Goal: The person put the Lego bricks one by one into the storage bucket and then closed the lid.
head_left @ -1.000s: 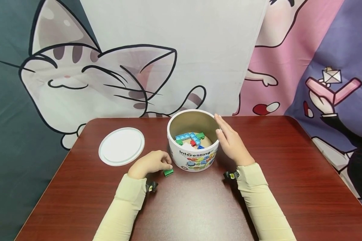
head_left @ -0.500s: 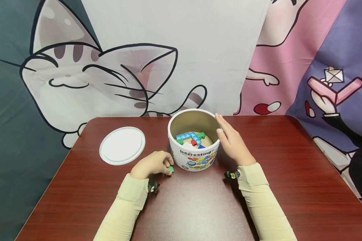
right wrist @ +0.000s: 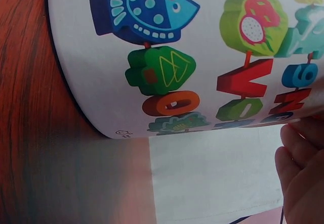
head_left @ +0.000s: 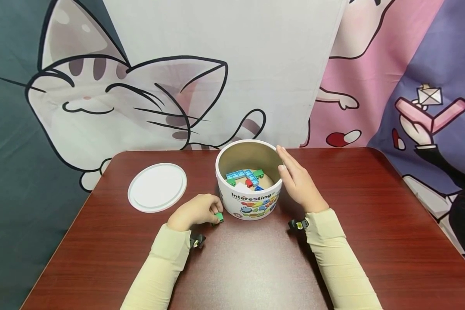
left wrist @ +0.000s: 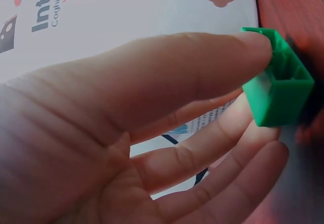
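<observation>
A small green building brick [head_left: 219,217] is pinched between the thumb and fingers of my left hand [head_left: 195,212], low at the table just left of a white round bucket. In the left wrist view the green brick [left wrist: 283,102] shows its hollow side, with the thumb pressed against it. The bucket [head_left: 225,199] stands upright and uncovered, with printed pictures on its front. Inside lie light blue bricks [head_left: 252,178], green ones, a red one [head_left: 249,183] and a dark blue one. My right hand [head_left: 300,185] rests with straight fingers against the bucket's right side.
A white round lid [head_left: 156,188] lies flat on the reddish-brown table [head_left: 352,224], left of the bucket. Behind the table's far edge hangs a cloth backdrop [head_left: 232,34] printed with cartoon figures. Both wrists wear small black cameras.
My left fingers have closed around the green brick, which one second ago lay under the fingertips, and the hand has shifted slightly right. The right hand stays at the bucket.
</observation>
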Action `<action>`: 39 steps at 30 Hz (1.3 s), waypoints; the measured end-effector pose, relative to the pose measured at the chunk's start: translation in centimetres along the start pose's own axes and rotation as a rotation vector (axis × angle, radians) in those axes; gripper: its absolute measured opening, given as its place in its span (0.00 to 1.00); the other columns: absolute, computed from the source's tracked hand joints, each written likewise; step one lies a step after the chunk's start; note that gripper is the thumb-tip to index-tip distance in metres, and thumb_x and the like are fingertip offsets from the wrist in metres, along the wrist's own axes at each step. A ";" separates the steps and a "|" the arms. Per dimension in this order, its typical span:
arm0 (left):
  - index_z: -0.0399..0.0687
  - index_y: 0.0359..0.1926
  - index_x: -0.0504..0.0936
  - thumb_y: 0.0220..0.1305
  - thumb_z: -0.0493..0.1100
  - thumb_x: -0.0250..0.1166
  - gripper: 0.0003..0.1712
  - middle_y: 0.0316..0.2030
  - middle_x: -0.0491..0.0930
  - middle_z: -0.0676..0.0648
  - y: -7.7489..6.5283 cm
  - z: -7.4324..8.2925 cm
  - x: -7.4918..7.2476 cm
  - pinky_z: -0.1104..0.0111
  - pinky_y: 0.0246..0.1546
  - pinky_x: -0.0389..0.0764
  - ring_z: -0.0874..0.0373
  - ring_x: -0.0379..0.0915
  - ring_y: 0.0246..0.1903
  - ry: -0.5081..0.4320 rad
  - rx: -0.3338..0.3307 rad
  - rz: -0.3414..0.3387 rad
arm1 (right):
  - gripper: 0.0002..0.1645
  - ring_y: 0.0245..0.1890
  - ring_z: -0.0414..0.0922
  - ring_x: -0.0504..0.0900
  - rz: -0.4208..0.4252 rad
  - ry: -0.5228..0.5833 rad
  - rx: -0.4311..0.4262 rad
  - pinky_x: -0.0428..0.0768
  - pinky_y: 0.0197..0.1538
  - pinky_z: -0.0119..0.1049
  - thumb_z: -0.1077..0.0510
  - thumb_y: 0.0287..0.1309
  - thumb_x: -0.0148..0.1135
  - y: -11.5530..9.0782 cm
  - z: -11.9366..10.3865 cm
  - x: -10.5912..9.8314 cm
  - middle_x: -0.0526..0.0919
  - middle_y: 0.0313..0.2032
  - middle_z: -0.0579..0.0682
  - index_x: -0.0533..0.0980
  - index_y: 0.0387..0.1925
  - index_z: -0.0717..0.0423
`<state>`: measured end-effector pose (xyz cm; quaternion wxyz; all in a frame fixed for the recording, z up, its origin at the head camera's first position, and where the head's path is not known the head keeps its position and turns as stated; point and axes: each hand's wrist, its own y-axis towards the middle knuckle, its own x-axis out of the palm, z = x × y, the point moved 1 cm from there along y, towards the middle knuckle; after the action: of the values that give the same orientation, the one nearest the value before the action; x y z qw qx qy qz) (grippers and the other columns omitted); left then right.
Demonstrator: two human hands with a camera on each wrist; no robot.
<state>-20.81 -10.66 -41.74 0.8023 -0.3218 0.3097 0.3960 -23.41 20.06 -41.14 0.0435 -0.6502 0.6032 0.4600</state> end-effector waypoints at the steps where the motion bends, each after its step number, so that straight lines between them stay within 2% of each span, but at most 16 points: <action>1: 0.45 0.35 0.83 0.54 0.32 0.75 0.10 0.28 0.80 0.54 -0.1 0.0 -0.1 0.70 0.33 0.77 0.63 0.74 0.30 -0.002 0.003 0.004 | 0.32 0.76 0.52 0.59 -0.001 -0.002 0.001 0.57 0.77 0.46 0.52 0.77 0.47 0.0 0.0 0.0 0.62 0.76 0.51 0.60 0.77 0.53; 5: 0.45 0.36 0.82 0.55 0.32 0.75 0.11 0.29 0.80 0.53 -0.3 0.2 -0.3 0.70 0.36 0.78 0.62 0.75 0.32 0.004 0.029 0.023 | 0.32 0.76 0.52 0.59 -0.001 -0.004 0.003 0.57 0.77 0.47 0.52 0.77 0.47 0.1 -0.1 0.0 0.62 0.76 0.51 0.60 0.77 0.53; 11: 0.42 0.37 0.82 0.55 0.30 0.74 0.11 0.31 0.79 0.50 -0.8 0.9 -0.9 0.67 0.41 0.80 0.57 0.77 0.35 0.038 0.119 0.089 | 0.32 0.76 0.53 0.59 0.000 -0.006 0.004 0.58 0.76 0.47 0.52 0.77 0.47 0.0 0.0 -0.1 0.62 0.76 0.50 0.60 0.77 0.53; 17: 0.41 0.37 0.81 0.53 0.27 0.72 0.12 0.33 0.80 0.49 -2.2 2.1 -1.8 0.65 0.42 0.82 0.57 0.77 0.35 0.009 0.205 0.165 | 0.32 0.76 0.54 0.59 0.003 -0.002 0.003 0.58 0.76 0.47 0.51 0.77 0.47 0.0 0.0 -0.1 0.62 0.76 0.50 0.60 0.78 0.53; 24: 0.43 0.40 0.83 0.55 0.30 0.73 0.13 0.35 0.79 0.49 -3.9 3.5 -2.7 0.62 0.43 0.82 0.55 0.77 0.37 0.024 0.255 0.266 | 0.33 0.76 0.53 0.58 -0.010 -0.005 0.012 0.58 0.76 0.50 0.53 0.76 0.48 0.1 0.0 0.0 0.61 0.76 0.52 0.59 0.78 0.53; 28: 0.45 0.43 0.83 0.57 0.32 0.74 0.14 0.37 0.78 0.50 -4.5 4.1 -3.2 0.62 0.45 0.83 0.56 0.78 0.38 -0.021 0.284 0.315 | 0.33 0.76 0.54 0.59 -0.004 -0.001 0.011 0.58 0.76 0.50 0.53 0.76 0.48 0.0 0.1 0.0 0.62 0.76 0.53 0.59 0.78 0.53; 33: 0.43 0.46 0.84 0.57 0.31 0.75 0.16 0.40 0.80 0.49 -4.9 4.7 -3.5 0.65 0.47 0.85 0.57 0.82 0.40 -0.086 0.368 0.435 | 0.32 0.76 0.54 0.58 0.002 0.003 0.002 0.58 0.76 0.47 0.51 0.77 0.47 0.1 0.0 -0.1 0.61 0.76 0.51 0.60 0.77 0.54; 39: 0.40 0.48 0.84 0.55 0.30 0.76 0.18 0.42 0.80 0.46 -4.4 5.6 -3.1 0.69 0.47 0.85 0.55 0.83 0.41 -0.123 0.470 0.594 | 0.33 0.76 0.53 0.58 -0.003 0.001 0.014 0.58 0.76 0.48 0.51 0.77 0.47 0.0 0.1 0.1 0.61 0.76 0.51 0.59 0.78 0.53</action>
<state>-17.34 -9.86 -34.88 0.7216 -0.0009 0.4233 0.5478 -23.47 20.04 -41.21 0.0487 -0.6510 0.6053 0.4555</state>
